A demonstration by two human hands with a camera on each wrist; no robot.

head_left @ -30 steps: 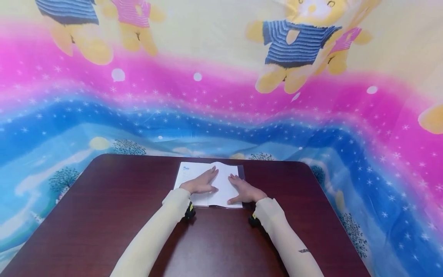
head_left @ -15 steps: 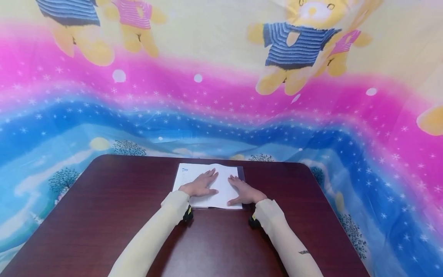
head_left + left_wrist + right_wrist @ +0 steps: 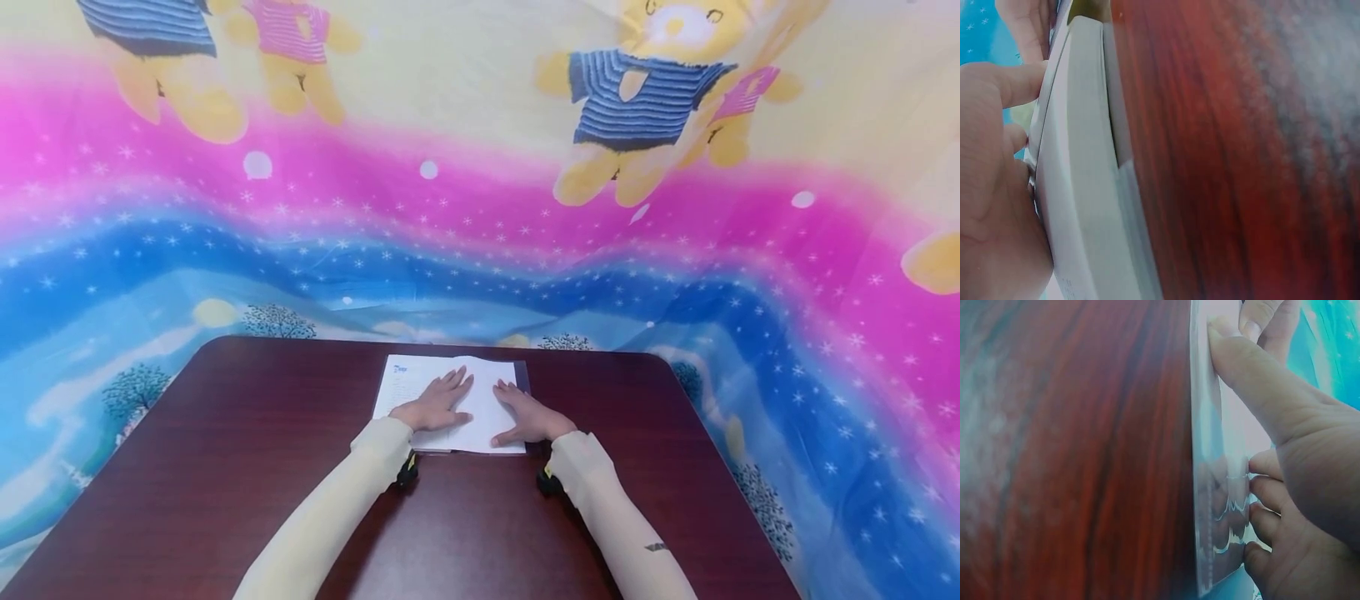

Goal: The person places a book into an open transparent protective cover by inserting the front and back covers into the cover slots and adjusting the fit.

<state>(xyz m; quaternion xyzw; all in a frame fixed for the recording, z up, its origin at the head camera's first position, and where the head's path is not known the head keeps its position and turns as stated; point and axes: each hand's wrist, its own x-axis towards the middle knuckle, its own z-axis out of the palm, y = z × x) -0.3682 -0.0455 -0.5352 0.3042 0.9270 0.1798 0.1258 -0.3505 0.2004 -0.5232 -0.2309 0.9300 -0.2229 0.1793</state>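
Note:
An open book [image 3: 483, 421] with white pages lies on the table, a small blue print at the top of its left page. My left hand [image 3: 435, 406] is spread on the left page near the spine, its fingers pointing up toward the top edge. On the right page rests my right hand [image 3: 531, 417], fingers spread and thumb apart. In the left wrist view the thick page block [image 3: 1088, 125] shows edge-on beside the left hand. The right wrist view shows a clear plastic cover [image 3: 1207, 512] along the book's edge, with the right thumb [image 3: 1247, 369] on the page.
The dark reddish-brown wooden table [image 3: 480, 533] extends around the book. Behind it hangs a colourful cloth [image 3: 480, 217] with bears and snowflakes, which also runs down both sides. A dark cover edge [image 3: 522, 379] shows at the book's right side.
The raised bulge of the pages near the top of the spine now looks a little flatter. Both hands stay in nearly the same places on the pages.

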